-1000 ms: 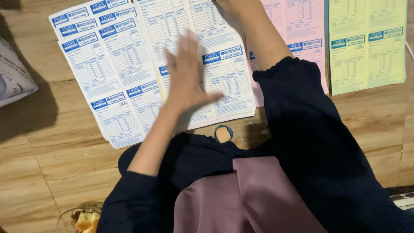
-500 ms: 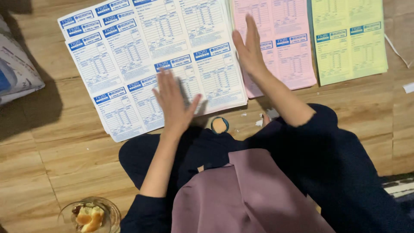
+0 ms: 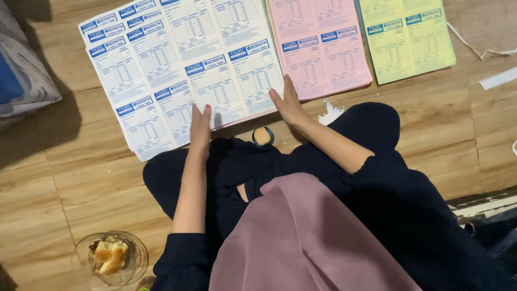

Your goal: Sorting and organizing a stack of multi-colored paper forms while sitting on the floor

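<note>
white printed form sheets lie fanned on the wooden floor, left of the pink stack, as a seated person squares their near edge. left hand and right hand rest flat and open, gripping nothing; even pressure from both sides would likely keep the edges flush.
</note>
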